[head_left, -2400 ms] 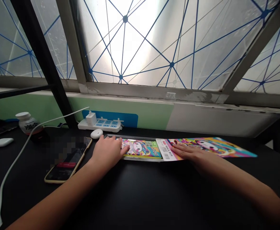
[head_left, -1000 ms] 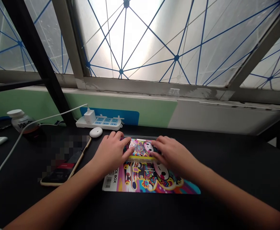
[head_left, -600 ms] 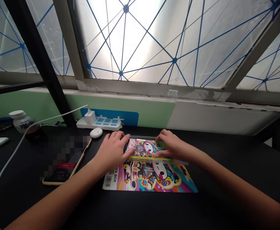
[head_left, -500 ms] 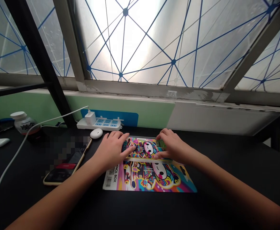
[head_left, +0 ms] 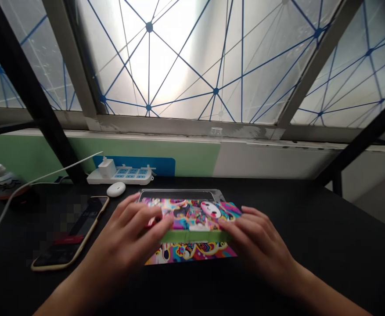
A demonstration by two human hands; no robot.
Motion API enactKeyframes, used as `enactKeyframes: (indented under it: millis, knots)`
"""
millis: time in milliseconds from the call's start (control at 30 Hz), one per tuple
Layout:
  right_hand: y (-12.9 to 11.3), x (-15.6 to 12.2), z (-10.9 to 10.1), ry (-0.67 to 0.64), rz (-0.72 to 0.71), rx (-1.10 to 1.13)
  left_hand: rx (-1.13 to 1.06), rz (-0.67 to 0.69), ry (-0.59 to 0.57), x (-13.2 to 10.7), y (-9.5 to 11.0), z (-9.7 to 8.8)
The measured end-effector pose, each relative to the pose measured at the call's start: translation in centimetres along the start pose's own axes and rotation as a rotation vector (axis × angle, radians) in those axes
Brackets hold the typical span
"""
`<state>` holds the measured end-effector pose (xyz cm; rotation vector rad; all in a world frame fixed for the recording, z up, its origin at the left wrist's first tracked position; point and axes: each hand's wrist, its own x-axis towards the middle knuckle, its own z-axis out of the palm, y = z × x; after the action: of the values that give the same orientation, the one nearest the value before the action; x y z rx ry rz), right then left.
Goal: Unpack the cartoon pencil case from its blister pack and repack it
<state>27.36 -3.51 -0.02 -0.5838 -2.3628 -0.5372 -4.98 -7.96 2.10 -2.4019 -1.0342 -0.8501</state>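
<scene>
Between my hands is a brightly printed pencil box [head_left: 187,210] with a cartoon face on top and a green side toward me. My left hand [head_left: 131,230] grips its left end, thumb along the near side. At the right end, my right hand [head_left: 256,232] grips it with the thumb on the near edge. Behind the box, the rim of a clear plastic tray [head_left: 179,192] shows. Under its near side lies a printed card [head_left: 192,253] in matching colours, mostly covered.
To the left lies a phone [head_left: 70,237] in a tan-edged case, with a white earbud case [head_left: 116,189] beyond it. A white power strip [head_left: 123,174] with a plugged-in charger sits by the wall. A white cable [head_left: 47,174] runs left past a bottle [head_left: 1,182].
The pencil box has come toward me out of the clear tray, and its green side now shows. Both hands moved nearer with it. The view shifted right.
</scene>
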Motion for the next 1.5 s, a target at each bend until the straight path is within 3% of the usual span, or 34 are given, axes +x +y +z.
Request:
enactKeyframes:
  millis: [167,300,400,533,633,767,833,967,1133,1200,1367,1500]
  knots:
    - [-2.1,-2.5,-0.6,-0.093,-0.119,0.093,-0.068,-0.007,-0.18,-4.9,2.2,1.6]
    - [-2.3,-2.5,0.4,-0.151,-0.119,0.174,-0.152,-0.224,-0.312,-7.3,1.2,2.3]
    - [-1.6,-2.9,0.7,-0.287,0.085,0.277,-0.271,-0.409,-0.368,-7.8,0.6,2.1]
    - [-0.5,-3.3,0.3,-0.385,0.334,0.481,-0.372,-0.568,-0.325,-7.6,1.0,2.3]
    - [0.4,-2.6,0.0,-0.359,0.525,0.653,-0.408,-0.637,-0.29,-7.3,1.6,2.4]
    - [1.5,-1.4,0.7,-0.238,0.903,0.745,-0.426,-0.713,-0.303,-7.2,2.0,2.3]
    - [1.9,-1.3,1.1,-0.179,0.996,0.772,-0.424,-0.748,-0.326,-7.3,2.0,2.2]
    - [2.0,-2.6,0.8,-0.183,0.941,0.721,-0.436,-0.76,-0.325,-7.4,1.9,2.1]
    - [1.4,-5.6,-0.2,-0.3,0.53,0.599,-0.4,-0.75,-0.294,-7.7,1.6,2.4]
    - [1.1,-6.4,-0.2,-0.347,0.467,0.526,-0.379,-0.744,-0.283,-7.9,1.5,2.4]
    - [0.7,-5.5,0.1,-0.359,0.622,0.538,-0.365,-0.671,-0.273,-8.0,1.5,2.5]
    - [0.9,-3.8,0.2,-0.46,0.789,0.485,-0.321,-0.64,-0.351,-7.3,1.9,2.6]
